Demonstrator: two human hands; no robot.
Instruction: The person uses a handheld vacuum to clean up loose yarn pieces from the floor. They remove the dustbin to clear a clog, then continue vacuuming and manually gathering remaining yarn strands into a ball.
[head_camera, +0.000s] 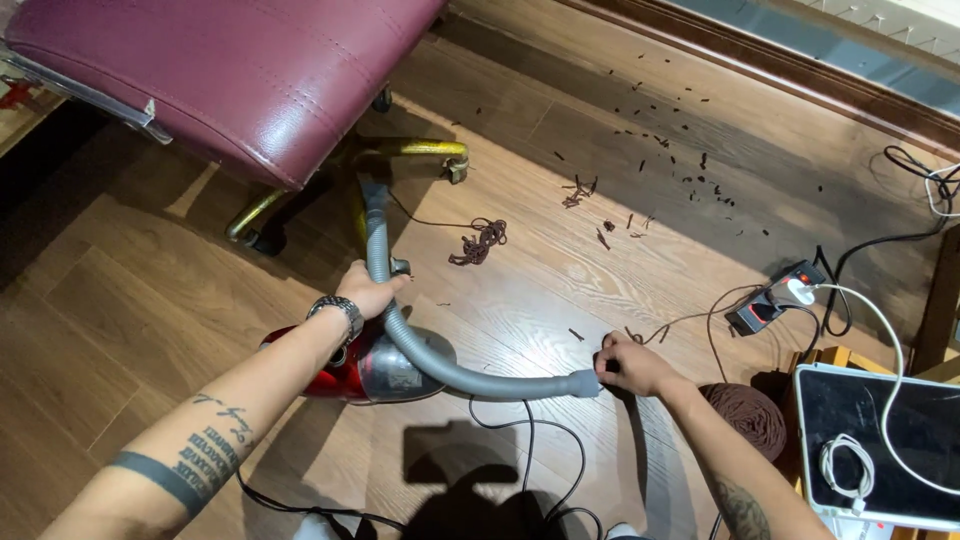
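wood-look plank flooring (150, 300) in warm brown covers the room, with a dark skirting board (800, 70) running along the far wall. part of the red vacuum cleaner (350, 372) body is hidden behind the left forearm, and the maroon padded chair (230, 70) is cut off at the top edge, only its brass-coloured base (420, 150) showing beneath the seat. the far end of the grey hose (440, 368) disappears under that seat, so what is fitted there cannot be made out. the left hand (365, 290), with a metal watch (338, 312) at the wrist, is curled around the hose just above the vacuum body, which sits on the floor between the two arms. the right hand (632, 368) is clenched around the hose's near end at its grey cuff. short brown yarn scraps (660, 150) lie scattered over the floor toward the wall, and a small tangle of brown yarn (482, 240) lies just beside the hose. a brown yarn ball (748, 415) rests near the right forearm. a black power strip (775, 297) with a white plug lies further right, and a white cable runs from it across a dark tablet (880, 445). a black cord (530, 460) loops over the floor below the hose.
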